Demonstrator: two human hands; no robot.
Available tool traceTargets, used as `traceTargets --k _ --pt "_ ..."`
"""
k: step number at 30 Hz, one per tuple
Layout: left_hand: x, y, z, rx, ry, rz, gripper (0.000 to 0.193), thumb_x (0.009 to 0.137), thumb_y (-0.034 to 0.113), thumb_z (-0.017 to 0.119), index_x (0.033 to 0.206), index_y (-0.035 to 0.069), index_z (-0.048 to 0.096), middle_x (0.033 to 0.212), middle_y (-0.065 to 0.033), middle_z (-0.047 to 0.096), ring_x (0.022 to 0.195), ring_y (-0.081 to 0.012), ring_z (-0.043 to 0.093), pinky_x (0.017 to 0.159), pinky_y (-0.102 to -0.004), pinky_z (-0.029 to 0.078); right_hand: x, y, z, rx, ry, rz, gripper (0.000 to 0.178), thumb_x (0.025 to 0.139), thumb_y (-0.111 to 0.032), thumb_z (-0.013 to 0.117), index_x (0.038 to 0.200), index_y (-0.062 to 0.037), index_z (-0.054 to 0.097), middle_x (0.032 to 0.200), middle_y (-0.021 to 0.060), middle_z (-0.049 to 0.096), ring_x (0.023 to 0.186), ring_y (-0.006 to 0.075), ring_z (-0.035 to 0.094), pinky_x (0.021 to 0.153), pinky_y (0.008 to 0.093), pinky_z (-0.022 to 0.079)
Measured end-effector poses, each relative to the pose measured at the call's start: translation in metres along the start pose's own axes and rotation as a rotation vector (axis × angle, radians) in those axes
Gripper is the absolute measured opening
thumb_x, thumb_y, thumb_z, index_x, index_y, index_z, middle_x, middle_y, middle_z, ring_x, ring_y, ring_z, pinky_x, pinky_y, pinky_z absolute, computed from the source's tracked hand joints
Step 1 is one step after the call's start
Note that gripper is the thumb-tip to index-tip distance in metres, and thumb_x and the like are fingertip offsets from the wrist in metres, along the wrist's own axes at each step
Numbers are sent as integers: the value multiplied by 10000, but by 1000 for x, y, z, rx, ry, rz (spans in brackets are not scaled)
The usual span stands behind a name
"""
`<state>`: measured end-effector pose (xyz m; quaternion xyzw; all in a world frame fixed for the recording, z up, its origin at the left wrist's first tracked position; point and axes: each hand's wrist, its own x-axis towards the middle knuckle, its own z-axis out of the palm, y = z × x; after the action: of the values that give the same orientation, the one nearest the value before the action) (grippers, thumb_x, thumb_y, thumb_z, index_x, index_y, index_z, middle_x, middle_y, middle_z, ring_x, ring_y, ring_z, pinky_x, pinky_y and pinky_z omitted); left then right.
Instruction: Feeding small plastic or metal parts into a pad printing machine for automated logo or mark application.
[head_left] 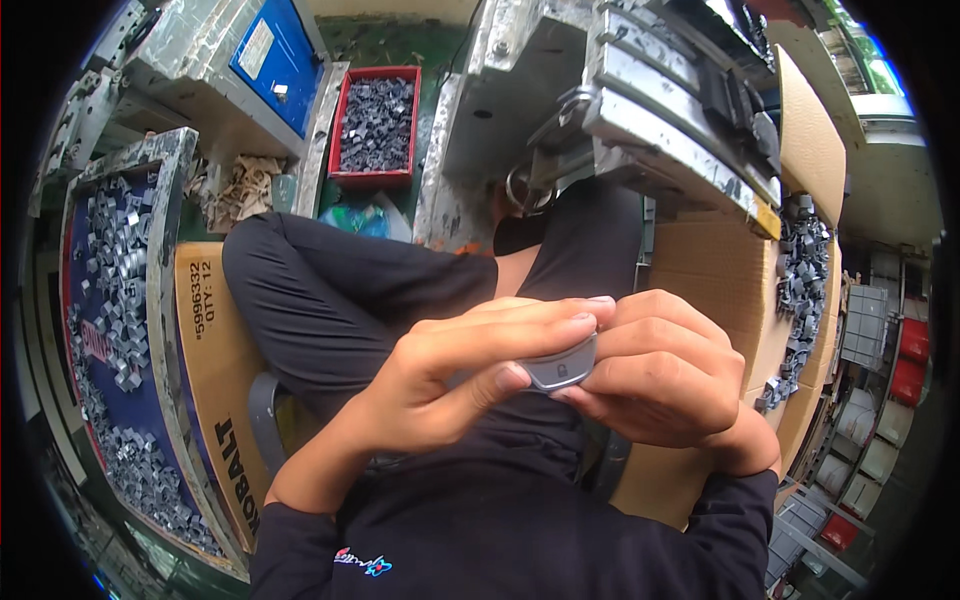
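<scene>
In front of my lap I hold a small grey plastic part with a curved, lighter rim and a little padlock mark on its face. My left hand is closed on its left side, the thumb at the lower edge and the fingers stretched across the top. From the right, my right hand grips the other end with bent fingers. The fingers cover much of the part, so its full shape is hidden.
Many small grey pieces fill a red crate ahead, a blue-bottomed tray at left and an open cardboard box at right. A metal machine stands close ahead to the right. Beside my left leg is another cardboard box.
</scene>
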<state>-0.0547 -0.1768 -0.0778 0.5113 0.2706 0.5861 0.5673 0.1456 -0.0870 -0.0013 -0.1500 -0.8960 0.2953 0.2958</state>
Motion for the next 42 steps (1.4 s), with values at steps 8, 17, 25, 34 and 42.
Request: traceTargets --k 8,17,25,34,42 --pt "-4 0 1 7 17 11 465 1101 326 538 1354 -44 660 1356 -323 650 1278 -409 648 1116 -509 463 -3 -2 7 15 5 -2 265 681 15 893 870 -29 713 811 70 673 707 233 644 630 333 548" --pt "-3 -2 1 -6 15 -6 473 1103 334 531 1335 -54 668 1340 -318 662 1271 -407 651 1116 -513 457 -4 1 8 21 -2 -17 273 658 37 878 856 -31 703 796 68 665 688 232 636 620 332 541" --pt "-3 -3 2 -61 15 -19 478 1103 338 531 1330 -59 670 1337 -317 664 1274 -414 648 1118 -518 449 -4 1 6 42 -14 -13 262 649 16 880 834 -26 699 777 72 649 676 239 619 609 341 527" --pt "-3 -2 5 -104 21 -48 494 1102 347 527 1337 -66 664 1352 -318 657 1264 -405 651 1097 -510 457 -3 -1 9 52 30 0 242 644 -11 892 788 -27 698 735 75 632 654 241 608 591 338 502" --pt "-3 -4 6 -118 22 -50 493 1105 344 519 1328 -70 668 1343 -321 660 1274 -405 646 1102 -507 455 -3 -2 6 52 15 19 242 671 -22 908 788 -34 696 734 72 632 660 243 611 601 344 507"
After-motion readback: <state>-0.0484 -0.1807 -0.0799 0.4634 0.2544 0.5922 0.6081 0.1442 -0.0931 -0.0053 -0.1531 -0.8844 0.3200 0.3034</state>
